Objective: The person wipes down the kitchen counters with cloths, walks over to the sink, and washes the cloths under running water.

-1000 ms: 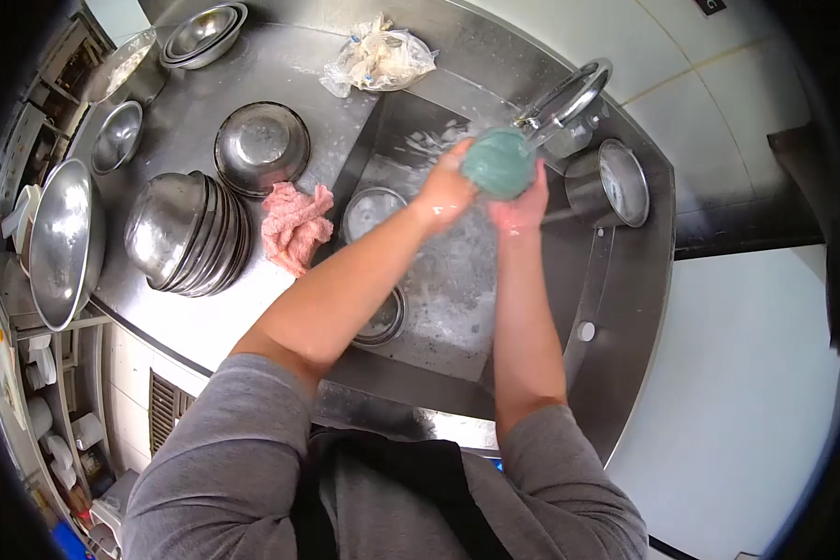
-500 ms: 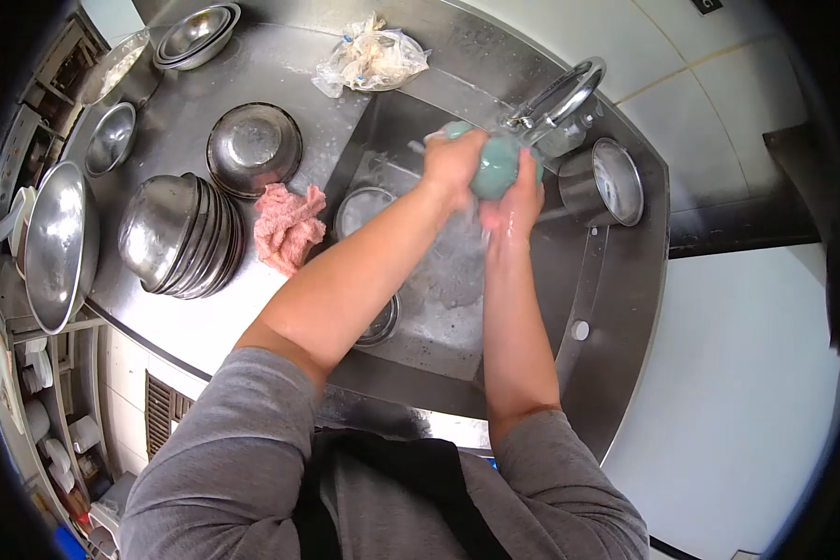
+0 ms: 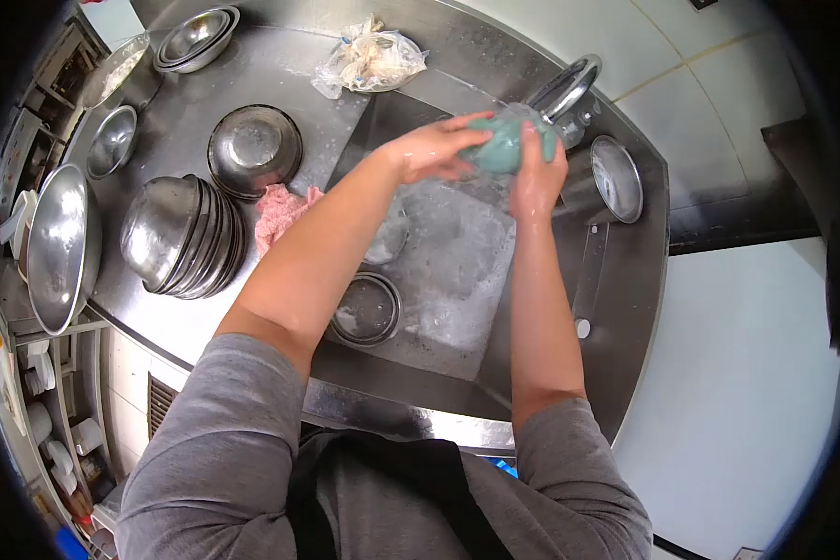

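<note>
A rounded green bowl (image 3: pixel 500 149) is tilted under running water below the faucet (image 3: pixel 574 86), over the sink (image 3: pixel 420 359). My right hand (image 3: pixel 539 177) grips its right side, with the thumb across the outer wall. At its left edge my left hand (image 3: pixel 434 149) has its fingers stretched out, the fingertips touching the bowl and partly blurred. The inside of the bowl is hidden from me. Down in the soapy water of the sink, a round metal bowl (image 3: pixel 366 310) lies near the front left wall.
Left of the sink are a pink cloth (image 3: pixel 278 217), a stack of metal bowls (image 3: pixel 173 238) and one overturned bowl (image 3: pixel 254 151). A plastic bag with scraps (image 3: pixel 378 61) sits behind the sink. A metal pot (image 3: pixel 616 179) stands at its right. Large metal basin (image 3: pixel 63 247) at far left.
Both hands have moved apart. The right hand carried the green bowl slightly right and up, closer to the faucet. My left hand shifted left and its fingers straightened from their grip.
</note>
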A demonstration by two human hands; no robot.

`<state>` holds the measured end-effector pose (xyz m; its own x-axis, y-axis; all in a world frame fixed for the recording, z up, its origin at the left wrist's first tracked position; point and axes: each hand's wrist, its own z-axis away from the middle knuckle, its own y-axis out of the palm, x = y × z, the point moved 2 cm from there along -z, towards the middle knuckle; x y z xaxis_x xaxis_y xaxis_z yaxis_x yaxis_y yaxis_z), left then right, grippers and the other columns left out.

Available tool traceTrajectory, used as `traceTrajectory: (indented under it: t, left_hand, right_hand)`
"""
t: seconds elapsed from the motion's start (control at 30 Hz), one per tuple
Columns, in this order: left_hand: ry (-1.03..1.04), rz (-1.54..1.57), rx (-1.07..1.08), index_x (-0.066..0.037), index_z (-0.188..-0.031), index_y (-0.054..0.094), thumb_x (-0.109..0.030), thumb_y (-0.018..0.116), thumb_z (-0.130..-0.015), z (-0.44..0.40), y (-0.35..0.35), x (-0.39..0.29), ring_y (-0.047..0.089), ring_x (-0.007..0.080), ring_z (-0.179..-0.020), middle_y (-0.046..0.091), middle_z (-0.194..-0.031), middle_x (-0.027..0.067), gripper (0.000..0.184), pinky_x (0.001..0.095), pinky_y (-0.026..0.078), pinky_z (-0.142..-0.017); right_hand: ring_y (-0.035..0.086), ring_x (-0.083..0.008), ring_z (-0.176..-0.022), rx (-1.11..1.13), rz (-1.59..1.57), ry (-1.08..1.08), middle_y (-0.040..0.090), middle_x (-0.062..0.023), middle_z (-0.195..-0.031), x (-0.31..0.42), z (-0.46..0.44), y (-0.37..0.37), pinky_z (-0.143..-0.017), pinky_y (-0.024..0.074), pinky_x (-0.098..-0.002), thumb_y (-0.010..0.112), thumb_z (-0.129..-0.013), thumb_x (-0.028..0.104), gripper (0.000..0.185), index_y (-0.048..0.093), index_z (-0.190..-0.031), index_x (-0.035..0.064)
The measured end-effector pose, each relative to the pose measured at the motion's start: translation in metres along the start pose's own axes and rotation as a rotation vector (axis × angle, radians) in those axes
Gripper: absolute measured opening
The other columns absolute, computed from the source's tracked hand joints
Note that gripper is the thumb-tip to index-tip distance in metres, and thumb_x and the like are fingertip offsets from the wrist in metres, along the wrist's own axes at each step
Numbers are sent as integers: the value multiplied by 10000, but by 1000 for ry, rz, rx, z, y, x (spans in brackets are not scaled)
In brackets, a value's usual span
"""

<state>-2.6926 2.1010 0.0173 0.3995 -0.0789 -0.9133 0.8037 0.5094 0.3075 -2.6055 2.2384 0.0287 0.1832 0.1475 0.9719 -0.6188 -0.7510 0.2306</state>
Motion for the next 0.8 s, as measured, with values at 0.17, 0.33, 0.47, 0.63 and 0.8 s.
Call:
traceTrajectory:
  t: [0.17, 0.33, 0.47, 0.63, 0.8]
  left_hand:
    - [48, 621, -116, -68, -1159, 516, -348, 672, -840, -27, 35, 5, 570, 197, -975, 567, -1100, 79, 452, 379, 494, -822]
    - [820, 109, -766, -109, -913, 596, -17, 691, -693, 7, 66, 3, 595, 255, -900, 613, -986, 78, 256, 377, 493, -767]
    - [1352, -629, -575, -144, -849, 634, -21, 688, -600, 43, 78, 8, 589, 303, -960, 599, -1036, 72, 283, 397, 496, -808]
    - [1549, -1008, -72, -133, -728, 622, -121, 698, -571, 82, 86, 35, 554, 261, -1014, 602, -983, 34, 175, 384, 486, -816]
    - [1420, -1474, 539, -113, -699, 583, -197, 637, -645, 98, 92, 80, 556, 249, -1002, 583, -910, 27, 113, 382, 495, -838]
  right_hand:
    - [579, -188, -994, -14, 660, -814, 620, -83, -1051, 6, 33, 28, -861, 455, -335, 709, -806, 101, 178, 635, -938, 5]
    - [613, -208, -952, -190, -668, 286, 609, -88, -1002, -10, 36, 13, -829, 525, -338, 530, -914, 267, 266, 547, -1066, 49]
    - [622, -163, -901, 451, -912, 394, 612, -61, -956, -43, 38, -18, -793, 521, -319, 510, -926, 272, 259, 565, -1055, 54]
    - [584, -117, -773, 516, -105, 418, 595, -26, -811, 2, 69, 1, -706, 477, -271, 585, -894, 298, 248, 605, -911, 52]
    - [535, -105, -697, 746, 505, 739, 587, -43, -747, -24, 86, 14, -639, 441, -263, 728, -792, 332, 323, 621, -875, 39]
